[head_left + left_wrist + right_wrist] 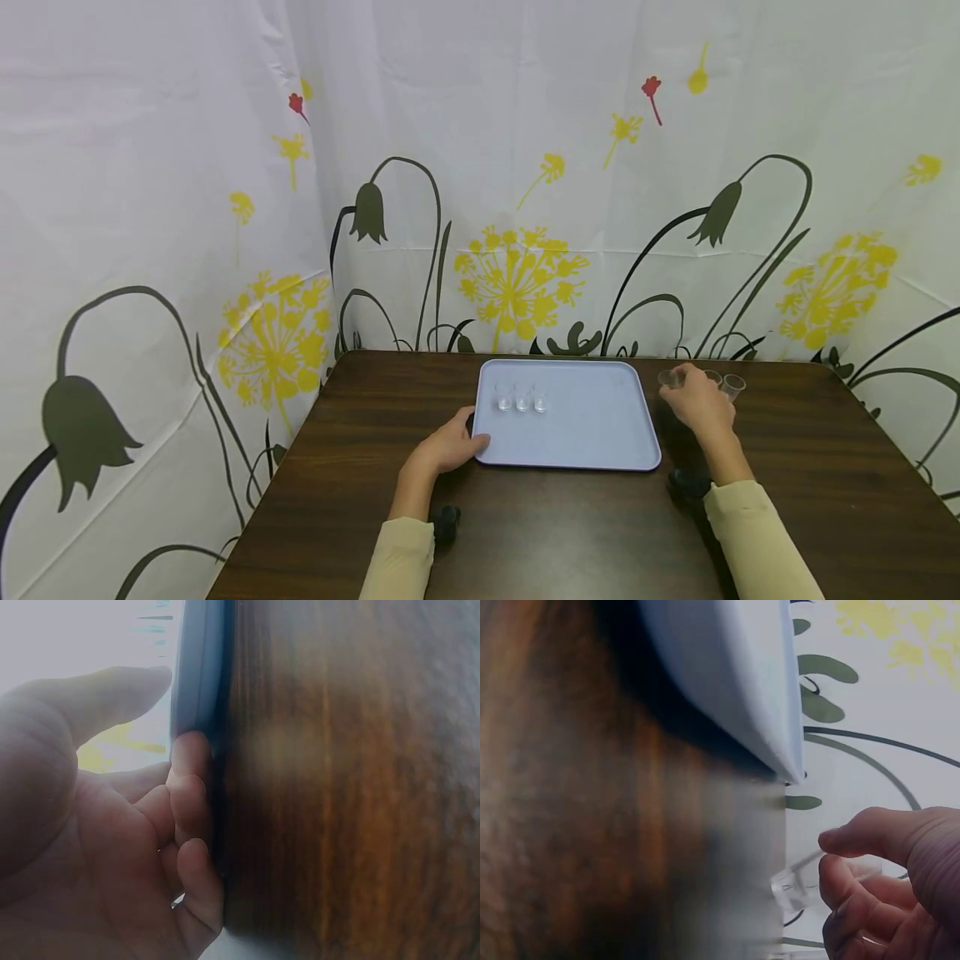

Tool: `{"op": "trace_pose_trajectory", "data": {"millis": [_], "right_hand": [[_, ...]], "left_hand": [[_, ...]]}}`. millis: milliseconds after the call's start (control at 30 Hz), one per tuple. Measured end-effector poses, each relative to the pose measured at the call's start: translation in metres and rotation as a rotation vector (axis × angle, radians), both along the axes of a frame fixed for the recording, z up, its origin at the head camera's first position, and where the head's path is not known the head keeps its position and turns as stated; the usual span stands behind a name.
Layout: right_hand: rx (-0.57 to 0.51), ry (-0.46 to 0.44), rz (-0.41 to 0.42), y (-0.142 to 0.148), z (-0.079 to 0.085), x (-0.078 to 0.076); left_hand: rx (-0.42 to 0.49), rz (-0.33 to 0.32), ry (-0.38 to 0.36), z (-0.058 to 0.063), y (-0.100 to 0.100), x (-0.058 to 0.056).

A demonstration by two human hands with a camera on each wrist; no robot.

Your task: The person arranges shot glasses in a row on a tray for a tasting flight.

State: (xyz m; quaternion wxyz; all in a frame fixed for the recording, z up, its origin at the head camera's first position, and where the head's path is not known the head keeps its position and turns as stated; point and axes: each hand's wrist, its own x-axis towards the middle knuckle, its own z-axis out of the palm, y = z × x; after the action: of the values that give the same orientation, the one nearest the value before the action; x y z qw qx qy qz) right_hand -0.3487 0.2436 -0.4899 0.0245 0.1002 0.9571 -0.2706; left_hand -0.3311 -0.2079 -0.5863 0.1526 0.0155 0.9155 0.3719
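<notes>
Left hand [450, 446] grips the tray [592, 417] at its left edge, steadying it; right hand [697, 400] fingers pinch a small clear cup [670, 380] off the tray's right edge.

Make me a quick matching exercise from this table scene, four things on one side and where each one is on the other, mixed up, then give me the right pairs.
Things:
1. left hand
2. right hand
3. three small clear cups
4. tray

Places:
A. on the dark wooden table, in the middle
B. on the tray, far left part
C. holding the tray's left edge
D. on a clear cup right of the tray

Pairs: 1-C, 2-D, 3-B, 4-A
</notes>
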Motion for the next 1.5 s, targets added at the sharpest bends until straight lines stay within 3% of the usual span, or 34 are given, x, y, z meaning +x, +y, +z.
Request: {"op": "trace_pose_trajectory", "data": {"millis": [433,867,1067,1200,1433,1500], "right_hand": [[0.046,0.026,0.027,0.004,-0.011,0.002],[0.114,0.054,0.046,0.002,-0.009,0.005],[0.164,0.107,0.041,-0.002,-0.009,0.005],[0.182,0.136,0.038,-0.009,-0.002,0.008],[0.203,0.228,0.046,-0.032,0.010,0.007],[0.204,0.228,0.049,-0.039,0.013,0.007]], "left_hand": [[-0.007,0.013,0.002,-0.002,0.004,0.004],[-0.052,0.012,0.007,-0.001,0.005,0.004],[-0.058,0.029,0.002,0.001,0.005,0.002],[-0.070,0.020,-0.004,0.014,0.010,0.008],[-0.029,0.014,0.007,0.063,0.020,0.038],[-0.032,0.005,0.009,0.064,0.020,0.038]]}}
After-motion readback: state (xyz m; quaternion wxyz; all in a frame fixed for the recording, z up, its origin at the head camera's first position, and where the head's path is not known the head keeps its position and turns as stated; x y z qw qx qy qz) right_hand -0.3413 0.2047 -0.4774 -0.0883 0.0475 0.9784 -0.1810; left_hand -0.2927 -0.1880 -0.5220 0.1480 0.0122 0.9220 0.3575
